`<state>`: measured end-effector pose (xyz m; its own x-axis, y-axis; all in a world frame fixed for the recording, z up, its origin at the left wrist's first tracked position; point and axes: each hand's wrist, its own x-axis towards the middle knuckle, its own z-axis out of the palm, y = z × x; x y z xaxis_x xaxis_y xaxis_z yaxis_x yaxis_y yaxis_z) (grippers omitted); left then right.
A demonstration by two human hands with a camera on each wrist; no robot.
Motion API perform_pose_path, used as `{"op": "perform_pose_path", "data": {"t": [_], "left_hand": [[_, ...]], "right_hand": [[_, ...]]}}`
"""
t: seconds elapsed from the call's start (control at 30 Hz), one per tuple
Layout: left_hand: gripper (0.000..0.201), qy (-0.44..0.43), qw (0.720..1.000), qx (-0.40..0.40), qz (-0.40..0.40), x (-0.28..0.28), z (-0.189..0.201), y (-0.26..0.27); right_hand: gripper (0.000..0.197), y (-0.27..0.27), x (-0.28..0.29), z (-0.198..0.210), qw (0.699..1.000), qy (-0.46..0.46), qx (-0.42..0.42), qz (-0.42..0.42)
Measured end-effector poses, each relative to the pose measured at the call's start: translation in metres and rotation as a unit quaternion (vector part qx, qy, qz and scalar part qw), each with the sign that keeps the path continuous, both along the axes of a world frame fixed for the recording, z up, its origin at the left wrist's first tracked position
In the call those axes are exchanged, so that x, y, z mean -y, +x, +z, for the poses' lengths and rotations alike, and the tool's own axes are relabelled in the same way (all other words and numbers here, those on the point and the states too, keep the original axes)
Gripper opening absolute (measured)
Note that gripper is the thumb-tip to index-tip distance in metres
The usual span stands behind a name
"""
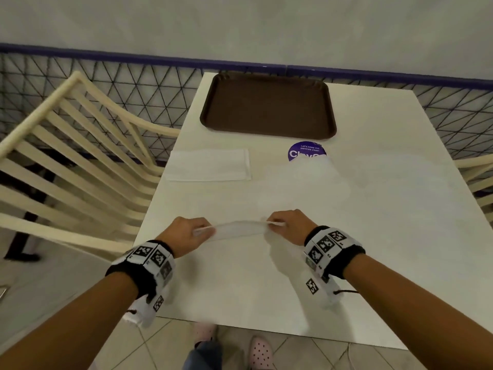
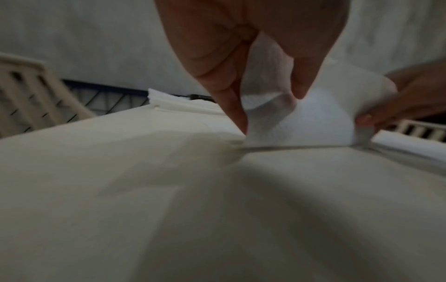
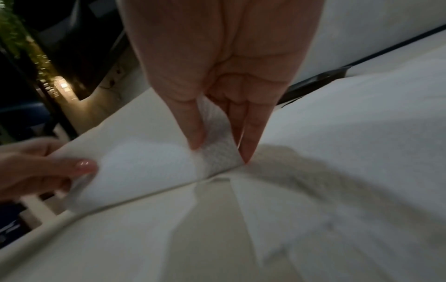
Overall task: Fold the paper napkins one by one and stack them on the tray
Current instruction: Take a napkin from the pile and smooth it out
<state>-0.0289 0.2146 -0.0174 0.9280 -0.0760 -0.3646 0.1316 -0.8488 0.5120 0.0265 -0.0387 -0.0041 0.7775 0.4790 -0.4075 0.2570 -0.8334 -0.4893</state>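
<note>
Two hands pinch napkin point(image 1: 238, 229) ends; it spans between each grip.

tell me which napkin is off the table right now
The napkin pinched between the left hand and right hand; the napkin stack lies flat near the tray.

Napkin point(image 3: 149, 167) embossed paper; tray point(image 1: 268, 105) matt plastic

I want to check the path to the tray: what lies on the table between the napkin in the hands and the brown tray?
In the head view, only a purple round sticker lies between the held napkin and the tray.
</note>
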Motion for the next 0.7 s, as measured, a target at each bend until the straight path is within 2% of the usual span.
{"op": "perform_pose_path", "data": {"t": [0.17, 0.27, 0.33, 0.47, 0.53, 0.7], "left_hand": [[0.02, -0.079, 0.983, -0.088, 0.143, -0.012, -0.006, 0.022], [0.028, -0.18, 0.95, -0.133, 0.217, -0.022, -0.017, 0.032], [0.024, -0.212, 0.937, -0.143, 0.239, -0.023, -0.02, 0.036], [0.019, -0.215, 0.931, -0.14, 0.259, -0.023, -0.021, 0.044], [0.023, -0.202, 0.934, -0.143, 0.258, -0.024, -0.021, 0.048], [0.032, -0.159, 0.945, -0.135, 0.252, -0.021, -0.02, 0.056]], "right_hand": [[0.038, 0.028, -0.009, 0.004, 0.995, -0.025, -0.057, -0.085], [0.037, 0.038, -0.015, -0.002, 0.988, -0.005, -0.081, -0.129], [0.037, 0.045, -0.018, -0.006, 0.984, 0.004, -0.093, -0.153], [0.025, 0.054, -0.021, -0.014, 0.973, -0.01, -0.112, -0.204], [0.037, 0.057, -0.023, -0.017, 0.968, -0.02, -0.112, -0.222], [0.043, 0.061, -0.028, -0.018, 0.961, -0.042, -0.112, -0.248]]}}
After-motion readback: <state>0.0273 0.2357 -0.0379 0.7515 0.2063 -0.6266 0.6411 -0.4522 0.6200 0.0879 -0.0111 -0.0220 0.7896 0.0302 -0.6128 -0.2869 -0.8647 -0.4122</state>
